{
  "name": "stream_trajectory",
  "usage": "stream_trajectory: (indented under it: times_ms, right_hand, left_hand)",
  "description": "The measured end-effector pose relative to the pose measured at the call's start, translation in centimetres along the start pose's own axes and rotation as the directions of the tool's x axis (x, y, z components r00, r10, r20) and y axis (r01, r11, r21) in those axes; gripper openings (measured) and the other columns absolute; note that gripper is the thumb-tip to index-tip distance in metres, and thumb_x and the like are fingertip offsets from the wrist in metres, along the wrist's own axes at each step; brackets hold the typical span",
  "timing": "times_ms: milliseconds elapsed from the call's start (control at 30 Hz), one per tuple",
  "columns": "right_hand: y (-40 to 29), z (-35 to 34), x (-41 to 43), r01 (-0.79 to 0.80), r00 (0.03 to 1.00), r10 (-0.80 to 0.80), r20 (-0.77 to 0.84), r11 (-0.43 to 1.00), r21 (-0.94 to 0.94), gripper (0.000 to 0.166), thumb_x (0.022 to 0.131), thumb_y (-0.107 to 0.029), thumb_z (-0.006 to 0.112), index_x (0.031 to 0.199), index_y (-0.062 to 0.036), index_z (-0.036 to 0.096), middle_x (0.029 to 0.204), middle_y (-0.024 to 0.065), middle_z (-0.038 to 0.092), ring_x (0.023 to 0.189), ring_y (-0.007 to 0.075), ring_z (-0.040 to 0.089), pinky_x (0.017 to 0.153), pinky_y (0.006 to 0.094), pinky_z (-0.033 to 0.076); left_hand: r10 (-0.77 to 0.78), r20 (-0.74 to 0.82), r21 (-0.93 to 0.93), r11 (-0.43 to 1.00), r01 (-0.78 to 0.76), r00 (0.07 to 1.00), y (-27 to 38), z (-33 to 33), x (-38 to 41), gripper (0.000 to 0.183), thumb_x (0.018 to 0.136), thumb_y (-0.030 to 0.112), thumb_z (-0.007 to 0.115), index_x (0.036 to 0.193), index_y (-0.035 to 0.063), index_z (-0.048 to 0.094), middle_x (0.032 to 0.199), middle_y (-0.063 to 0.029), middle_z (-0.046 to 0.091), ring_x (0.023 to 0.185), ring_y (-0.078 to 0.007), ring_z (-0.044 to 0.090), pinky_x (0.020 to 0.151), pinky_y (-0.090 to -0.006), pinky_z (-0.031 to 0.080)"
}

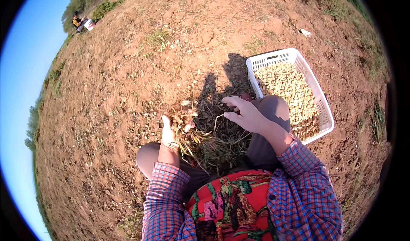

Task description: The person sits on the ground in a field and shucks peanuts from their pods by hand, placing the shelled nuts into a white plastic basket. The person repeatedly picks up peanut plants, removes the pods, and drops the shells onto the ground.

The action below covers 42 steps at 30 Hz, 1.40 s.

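Observation:
My left hand holds a dry uprooted plant, its thin roots and a few pale pods at the top and its stems trailing down between my knees. These look like peanut plants. To the right, my right hand hovers above my knee with its fingers apart and nothing plainly in them; a thin stem passes close to the fingertips. A heap of dry stalks and leaves lies between my legs. Beyond my right knee stands a white plastic crate, partly filled with peanuts in their shells.
Reddish soil scattered with dry leaf bits surrounds me. Far off at the upper left, a person sits beside a white bucket. A small white object lies beyond the crate. Grass tufts grow ahead.

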State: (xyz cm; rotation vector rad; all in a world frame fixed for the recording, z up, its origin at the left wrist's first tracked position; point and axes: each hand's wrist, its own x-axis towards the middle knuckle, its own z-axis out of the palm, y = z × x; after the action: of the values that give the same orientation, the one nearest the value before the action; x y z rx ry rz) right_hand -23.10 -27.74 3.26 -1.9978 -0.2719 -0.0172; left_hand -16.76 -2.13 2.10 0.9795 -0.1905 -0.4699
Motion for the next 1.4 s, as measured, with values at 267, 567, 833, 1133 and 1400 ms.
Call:
stream_trajectory:
  times_ms: [267,567,833,1133,1400]
  right_hand:
    - [-1.7,8.5,2.7,0.079,0.995,-0.071,0.071,0.991,-0.110,0.099,0.069,-0.050,0.071,0.138,0.0001,0.019,0.138,0.0234,0.030,0.128,0.0371,0.030,0.105,0.0387,0.030]
    - [3.5,10.6,2.4,0.101,0.994,-0.095,-0.053,0.988,0.117,0.046,0.083,-0.029,0.058,0.113,0.0030,0.044,0.092,0.0220,0.056,0.089,0.0360,0.057,0.077,0.0394,0.045]
    - [4.0,12.0,2.5,0.230,0.964,-0.189,-0.188,0.946,0.229,0.056,0.088,-0.033,0.055,0.124,0.0057,0.037,0.104,0.0208,0.059,0.097,0.0346,0.058,0.081,0.0386,0.046]
    - [3.4,8.1,1.2,0.173,0.985,-0.175,0.005,0.980,0.097,0.030,0.087,-0.025,0.053,0.110,-0.0054,0.052,0.088,0.0172,0.062,0.078,0.0349,0.061,0.066,0.0384,0.047]
    - [8.6,2.5,0.0,-0.132,0.988,0.152,0.025,0.917,-0.377,0.028,0.087,-0.031,0.048,0.086,-0.0042,0.054,0.073,0.0158,0.058,0.074,0.0362,0.058,0.067,0.0449,0.043]
  left_hand:
    - [-0.241,-0.154,0.106,0.960,0.258,0.958,-1.5,0.9,-0.7,0.069,0.090,0.058,0.031,0.132,0.0032,0.036,0.126,-0.0111,0.048,0.112,-0.0226,0.050,0.092,-0.0357,0.045]
    - [-0.239,-0.166,0.320,0.905,0.282,0.957,-1.6,0.7,-1.0,0.059,0.092,0.049,0.040,0.124,-0.0013,0.046,0.122,-0.0097,0.052,0.112,-0.0173,0.047,0.098,-0.0307,0.035]
    - [-0.189,-0.061,0.274,0.941,0.198,0.980,-2.1,1.9,-2.1,0.043,0.086,0.015,0.061,0.125,0.0044,0.045,0.117,-0.0034,0.054,0.106,-0.0138,0.051,0.094,-0.0284,0.039]
    - [-0.103,0.168,0.742,0.668,-0.057,0.980,-2.4,3.4,-1.8,0.040,0.082,0.006,0.064,0.119,0.0061,0.050,0.102,-0.0031,0.062,0.097,-0.0138,0.055,0.086,-0.0291,0.044]
    - [0.279,0.160,0.946,-0.319,-0.066,0.947,5.9,1.1,-1.5,0.041,0.080,0.012,0.063,0.116,0.0053,0.047,0.088,-0.0219,0.060,0.079,-0.0380,0.058,0.071,-0.0424,0.047]
